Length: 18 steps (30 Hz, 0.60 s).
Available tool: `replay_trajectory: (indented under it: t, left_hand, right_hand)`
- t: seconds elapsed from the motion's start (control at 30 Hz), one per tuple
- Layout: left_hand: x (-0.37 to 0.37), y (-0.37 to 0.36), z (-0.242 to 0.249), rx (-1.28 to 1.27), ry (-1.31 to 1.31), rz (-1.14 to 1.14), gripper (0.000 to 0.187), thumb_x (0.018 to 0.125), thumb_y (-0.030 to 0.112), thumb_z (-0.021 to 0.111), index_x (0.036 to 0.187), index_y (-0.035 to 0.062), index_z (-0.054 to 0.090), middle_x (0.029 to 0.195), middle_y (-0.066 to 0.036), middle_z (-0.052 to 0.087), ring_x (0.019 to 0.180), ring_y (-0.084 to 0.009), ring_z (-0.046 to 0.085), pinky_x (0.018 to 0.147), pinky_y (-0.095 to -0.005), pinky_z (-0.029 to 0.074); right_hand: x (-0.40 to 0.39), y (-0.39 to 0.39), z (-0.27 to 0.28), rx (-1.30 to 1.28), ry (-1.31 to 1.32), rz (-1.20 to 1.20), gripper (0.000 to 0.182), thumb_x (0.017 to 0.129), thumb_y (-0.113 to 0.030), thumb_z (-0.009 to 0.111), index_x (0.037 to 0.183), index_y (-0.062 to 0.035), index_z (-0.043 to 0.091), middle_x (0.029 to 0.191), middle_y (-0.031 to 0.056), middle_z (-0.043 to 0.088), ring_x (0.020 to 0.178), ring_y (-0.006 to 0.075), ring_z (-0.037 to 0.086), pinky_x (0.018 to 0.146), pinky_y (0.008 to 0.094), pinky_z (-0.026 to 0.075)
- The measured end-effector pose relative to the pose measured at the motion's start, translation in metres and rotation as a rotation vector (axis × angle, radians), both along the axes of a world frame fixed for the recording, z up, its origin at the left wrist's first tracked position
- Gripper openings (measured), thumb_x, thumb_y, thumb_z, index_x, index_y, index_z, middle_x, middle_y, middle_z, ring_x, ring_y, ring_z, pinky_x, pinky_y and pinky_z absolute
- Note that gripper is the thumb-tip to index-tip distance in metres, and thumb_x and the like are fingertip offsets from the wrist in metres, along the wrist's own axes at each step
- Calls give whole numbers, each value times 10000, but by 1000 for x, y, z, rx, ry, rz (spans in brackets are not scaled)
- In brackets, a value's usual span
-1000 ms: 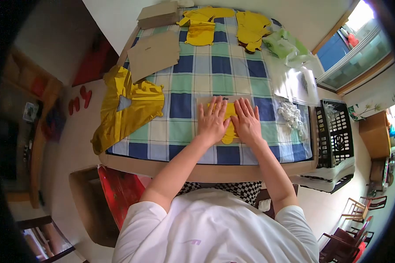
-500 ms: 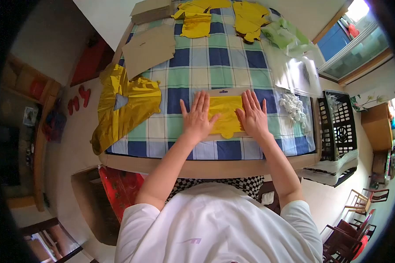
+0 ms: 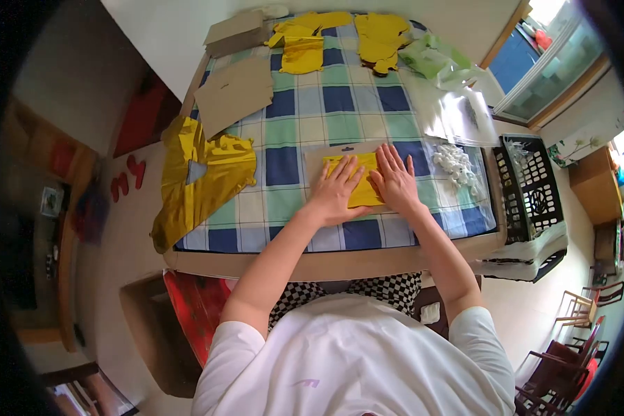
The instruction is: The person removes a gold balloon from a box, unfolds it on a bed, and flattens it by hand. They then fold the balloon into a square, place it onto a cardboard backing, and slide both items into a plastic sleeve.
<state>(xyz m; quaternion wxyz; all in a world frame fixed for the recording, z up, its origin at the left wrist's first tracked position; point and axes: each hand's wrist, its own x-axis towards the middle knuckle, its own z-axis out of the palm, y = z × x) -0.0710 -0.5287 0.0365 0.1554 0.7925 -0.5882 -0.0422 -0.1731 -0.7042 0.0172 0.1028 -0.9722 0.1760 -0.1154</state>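
Observation:
A folded gold foil sheet (image 3: 365, 198) lies on a flat pale backing card (image 3: 315, 161) that has a hanging slot at its far edge. My left hand (image 3: 334, 188) rests flat over the left part of the foil, fingers stretched out and slightly spread. On the right side, my right hand (image 3: 396, 186) lies flat across the foil's edge and the card, its fingers pointing away from me. Both hands press down with open palms and grip nothing. They cover much of the foil, including most of its near edge.
A checked cloth (image 3: 284, 166) covers the bed. Larger gold foil pieces (image 3: 211, 166) lie left, more gold foil (image 3: 381, 36) at the far end. Cardboard sheets (image 3: 234, 93) are far left. White tangled pieces (image 3: 457, 166), clear plastic bags (image 3: 457, 118) and a black basket (image 3: 532, 187) are right.
My left hand has moved right, from the foil's left edge onto its surface. The rounded tab at the foil's near edge no longer shows. My right hand stays on the right side.

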Motion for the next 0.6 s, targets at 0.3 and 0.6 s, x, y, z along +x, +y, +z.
replay_trajectory:
  t: [0.3, 0.6]
  left_hand:
    - [0, 1, -5, 41, -19, 15, 977, 774, 716, 514, 1476, 94, 238, 1539, -139, 189, 1439, -279, 123, 1149, -528, 73]
    - [5, 1, -13, -54, -33, -11, 706, 914, 486, 457, 1461, 77, 277, 1517, -163, 244, 1429, -286, 171, 1143, -520, 81]
  right_hand:
    - [-85, 25, 40, 1422, -270, -265, 221, 949, -142, 526, 1140, -32, 524, 995, 108, 667, 837, 145, 650, 717, 276, 526]
    - [-60, 60, 65, 1608, -471, 58, 301, 934, -170, 576, 1194, -39, 500, 1186, 116, 607, 1050, 169, 612, 849, 302, 493]
